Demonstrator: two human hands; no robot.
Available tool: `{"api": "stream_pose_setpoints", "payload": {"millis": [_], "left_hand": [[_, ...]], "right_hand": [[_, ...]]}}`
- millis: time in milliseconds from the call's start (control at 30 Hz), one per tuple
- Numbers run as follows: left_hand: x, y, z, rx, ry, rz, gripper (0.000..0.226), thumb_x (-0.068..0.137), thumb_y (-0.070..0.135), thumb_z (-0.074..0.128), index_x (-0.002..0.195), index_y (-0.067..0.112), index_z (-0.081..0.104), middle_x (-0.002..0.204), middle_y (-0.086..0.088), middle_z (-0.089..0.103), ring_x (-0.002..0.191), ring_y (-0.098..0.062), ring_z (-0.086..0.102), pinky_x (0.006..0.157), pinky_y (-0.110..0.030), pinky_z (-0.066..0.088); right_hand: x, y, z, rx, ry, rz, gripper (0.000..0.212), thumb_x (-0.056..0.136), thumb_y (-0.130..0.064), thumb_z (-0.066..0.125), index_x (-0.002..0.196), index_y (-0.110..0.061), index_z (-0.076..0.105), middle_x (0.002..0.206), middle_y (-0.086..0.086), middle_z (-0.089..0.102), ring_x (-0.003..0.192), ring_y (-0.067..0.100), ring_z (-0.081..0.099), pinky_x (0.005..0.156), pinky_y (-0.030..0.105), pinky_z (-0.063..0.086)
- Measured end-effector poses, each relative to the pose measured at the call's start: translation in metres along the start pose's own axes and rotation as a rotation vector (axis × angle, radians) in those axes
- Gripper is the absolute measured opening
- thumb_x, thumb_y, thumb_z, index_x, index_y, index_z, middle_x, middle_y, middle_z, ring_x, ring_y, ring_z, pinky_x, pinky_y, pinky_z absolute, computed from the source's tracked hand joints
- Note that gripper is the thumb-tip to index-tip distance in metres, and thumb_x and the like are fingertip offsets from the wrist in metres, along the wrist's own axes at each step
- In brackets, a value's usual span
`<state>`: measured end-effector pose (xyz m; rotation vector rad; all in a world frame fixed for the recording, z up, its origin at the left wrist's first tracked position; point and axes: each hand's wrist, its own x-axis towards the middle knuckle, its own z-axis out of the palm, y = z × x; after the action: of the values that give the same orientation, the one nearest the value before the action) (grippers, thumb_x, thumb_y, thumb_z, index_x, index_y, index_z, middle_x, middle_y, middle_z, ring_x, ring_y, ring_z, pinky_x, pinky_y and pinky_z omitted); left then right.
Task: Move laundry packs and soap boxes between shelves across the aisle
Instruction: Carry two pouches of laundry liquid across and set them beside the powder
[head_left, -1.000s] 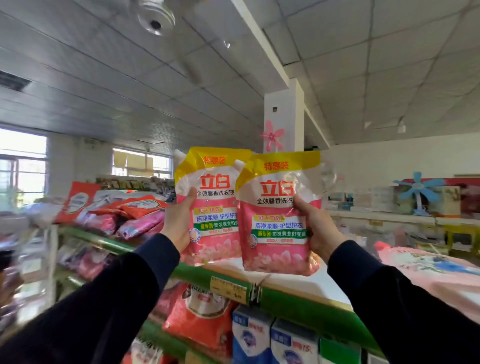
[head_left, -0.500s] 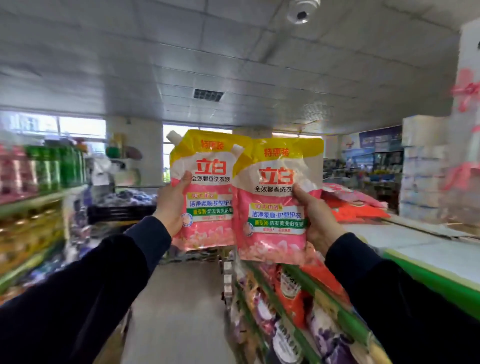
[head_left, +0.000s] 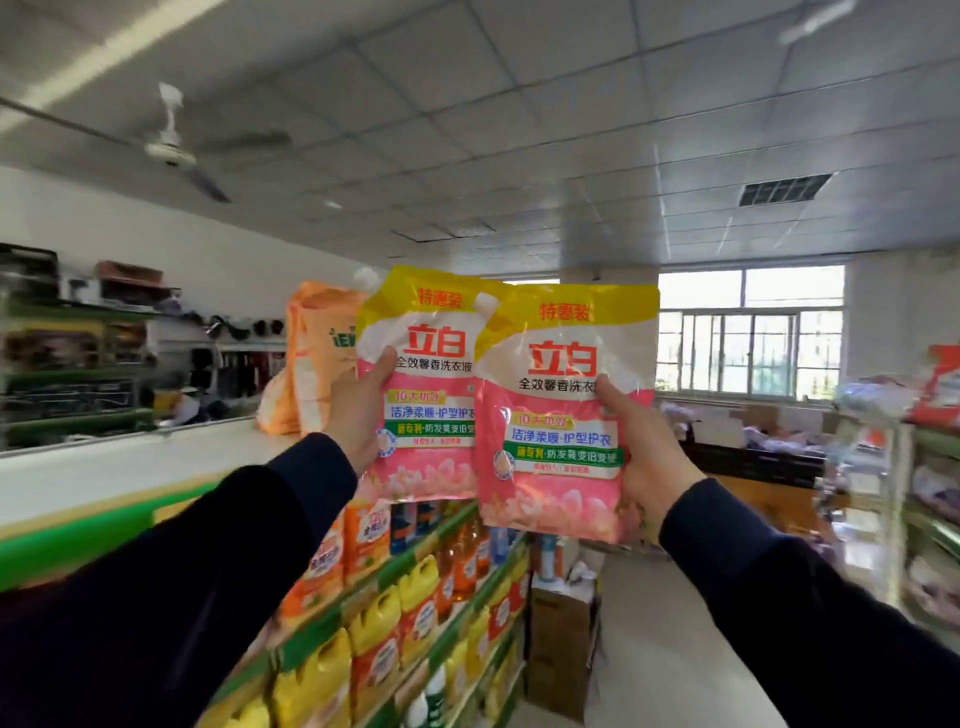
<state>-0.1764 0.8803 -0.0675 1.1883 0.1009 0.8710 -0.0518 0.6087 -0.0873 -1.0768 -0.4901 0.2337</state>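
My left hand (head_left: 358, 410) is closed on the left edge of 1 laundry pack (head_left: 423, 384), thumb across the front and fingers hidden behind. My right hand (head_left: 641, 447) grips the right edge of a 2nd laundry pack (head_left: 558, 415) the same way. I hold each by its outer side, I judge, so the soft pouches hang upright, labels toward me, spouts at the top. The right pack overlaps the left one's inner edge; I cannot tell if they touch. Both are raised in the air, above and beyond the white top shelf (head_left: 104, 467) on my left, resting on nothing. Farther back on that shelf stands an orange bag (head_left: 311, 358), just behind the left pack. Below, the shelves hold yellow jugs (head_left: 374, 629) and orange bottles. The carry looks midway; the packs still need setting down, probably on that bare top shelf.
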Motion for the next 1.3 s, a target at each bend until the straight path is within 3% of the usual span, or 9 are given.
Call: {"api": "stream_pose_setpoints", "payload": {"millis": [200,333,467,633,800,900,1033,1200,1300], "left_hand": [[0.054,0.063,-0.13,0.056,0.179,0.086,0.055,0.095,0.04,0.072,0.131,0.001,0.06,0.111,-0.02,0.077,0.09,-0.038,0.076,0.079,-0.06,0.062],[0.089,0.094,-0.199,0.083,0.232,0.164,0.027,0.097,0.037,0.069,0.099,0.01,0.069,0.092,-0.012,0.077,0.071,-0.03,0.076,0.068,-0.049,0.063],[0.125,0.118,-0.256,0.122,0.375,0.176,0.064,0.092,0.047,0.072,0.134,0.002,0.055,0.112,-0.019,0.07,0.092,-0.032,0.061,0.095,-0.061,0.054],[0.173,0.128,-0.31,0.185,0.458,0.223,0.037,0.093,0.047,0.07,0.088,0.015,0.053,0.09,-0.009,0.05,0.077,-0.025,0.048,0.07,-0.041,0.041],[0.214,0.117,-0.342,0.237,0.498,0.242,0.053,0.093,0.045,0.071,0.115,-0.003,0.065,0.1,-0.014,0.06,0.091,-0.031,0.056,0.09,-0.052,0.051],[0.237,0.105,-0.356,0.306,0.555,0.254,0.042,0.094,0.045,0.07,0.097,0.003,0.069,0.091,-0.012,0.07,0.084,-0.028,0.062,0.076,-0.041,0.051],[0.262,0.092,-0.372,0.322,0.533,0.2,0.038,0.1,0.046,0.061,0.08,0.014,0.064,0.065,-0.003,0.06,0.055,-0.02,0.052,0.054,-0.033,0.038],[0.272,0.077,-0.39,0.257,0.392,-0.033,0.038,0.104,0.038,0.054,0.109,0.007,0.074,0.101,-0.017,0.071,0.074,-0.031,0.068,0.067,-0.041,0.056],[0.266,0.077,-0.393,0.175,0.278,-0.025,0.057,0.1,0.063,0.048,0.124,0.018,0.074,0.121,-0.02,0.074,0.095,-0.038,0.076,0.072,-0.048,0.064]], "right_hand": [[0.059,0.065,0.144,0.037,-0.151,0.021,0.039,0.092,-0.041,0.072,0.119,-0.013,0.071,0.112,0.018,0.078,0.099,0.041,0.076,0.082,0.059,0.061],[0.094,0.092,0.219,0.056,-0.226,0.013,0.042,0.091,-0.045,0.072,0.117,-0.012,0.072,0.11,0.018,0.078,0.097,0.04,0.076,0.076,0.053,0.063],[0.127,0.112,0.278,0.083,-0.291,-0.006,0.039,0.094,-0.042,0.07,0.119,-0.013,0.071,0.111,0.016,0.078,0.097,0.04,0.076,0.077,0.053,0.064],[0.176,0.141,0.348,0.148,-0.396,-0.003,0.046,0.091,-0.038,0.074,0.132,-0.017,0.065,0.116,0.018,0.076,0.098,0.042,0.076,0.077,0.057,0.062],[0.225,0.187,0.405,0.134,-0.514,0.051,0.046,0.084,-0.043,0.081,0.119,-0.016,0.071,0.112,0.019,0.077,0.097,0.043,0.076,0.085,0.059,0.06],[0.248,0.219,0.438,0.127,-0.549,0.085,0.051,0.073,-0.042,0.089,0.111,-0.012,0.073,0.105,0.021,0.078,0.09,0.044,0.077,0.079,0.057,0.062],[0.271,0.257,0.479,0.166,-0.659,0.216,0.031,0.08,-0.04,0.085,0.091,-0.012,0.081,0.101,0.022,0.079,0.088,0.042,0.077,0.071,0.051,0.063],[0.288,0.297,0.502,0.163,-0.679,0.27,0.049,0.085,-0.035,0.081,0.125,-0.009,0.067,0.118,0.022,0.075,0.106,0.045,0.072,0.097,0.063,0.054],[0.294,0.311,0.504,0.178,-0.676,0.294,0.042,0.088,-0.032,0.079,0.122,-0.01,0.068,0.112,0.02,0.077,0.103,0.042,0.074,0.093,0.058,0.058]]}}
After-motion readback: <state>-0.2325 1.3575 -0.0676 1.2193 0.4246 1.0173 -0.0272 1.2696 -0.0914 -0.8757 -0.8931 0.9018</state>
